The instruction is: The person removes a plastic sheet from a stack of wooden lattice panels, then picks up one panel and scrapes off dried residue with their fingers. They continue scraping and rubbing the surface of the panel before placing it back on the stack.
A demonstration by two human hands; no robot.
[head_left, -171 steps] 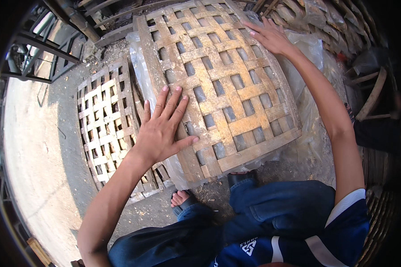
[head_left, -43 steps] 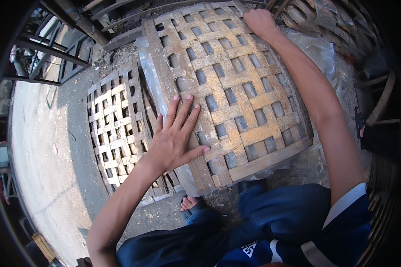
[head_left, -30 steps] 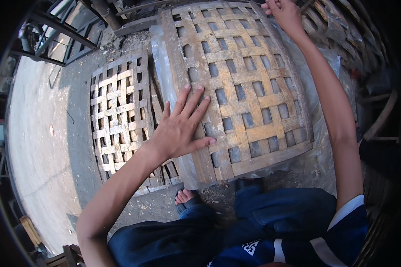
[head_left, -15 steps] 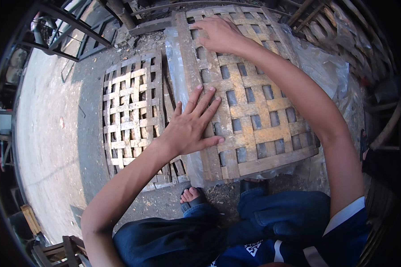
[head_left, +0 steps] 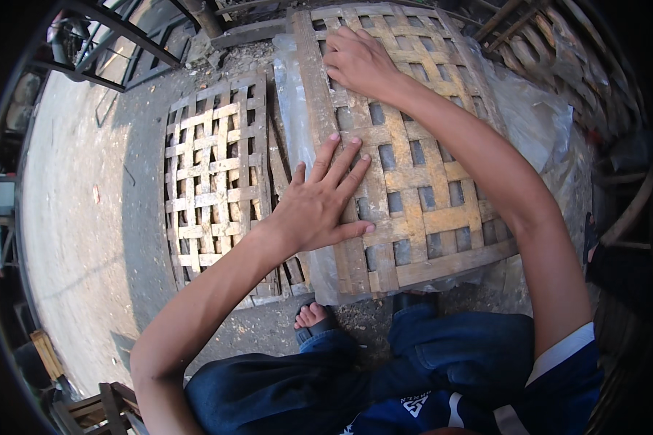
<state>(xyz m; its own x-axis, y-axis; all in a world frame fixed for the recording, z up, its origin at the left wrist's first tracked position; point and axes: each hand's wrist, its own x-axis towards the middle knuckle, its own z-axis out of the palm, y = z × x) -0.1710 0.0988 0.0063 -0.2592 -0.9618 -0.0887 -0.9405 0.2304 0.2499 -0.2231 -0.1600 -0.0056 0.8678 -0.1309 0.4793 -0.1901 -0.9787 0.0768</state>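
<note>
A large woven-slat wooden panel (head_left: 421,217) with a wooden frame lies before me, with grey material showing through its square gaps. My left hand (head_left: 319,199) rests flat on its left side, fingers spread and empty. Toward the far left corner, my right hand (head_left: 359,64) is closed with its knuckles bent, down against the lattice. Its fingertips are tucked under, so whatever they hold, if anything, is hidden. Clear plastic sheeting (head_left: 294,109) pokes out beneath the panel's left side.
A smaller woven-slat panel (head_left: 210,174) lies on the ground to the left. More plastic sheeting (head_left: 537,119) spreads at the right. Dark metal frames (head_left: 134,43) stand far left; slatted wooden pieces (head_left: 559,72) lean far right. My sandalled foot (head_left: 312,317) is near the panel's front edge.
My right hand has shifted slightly right and nearer, and its fingers have curled in from a looser pose. The left hand still lies spread on the panel.
</note>
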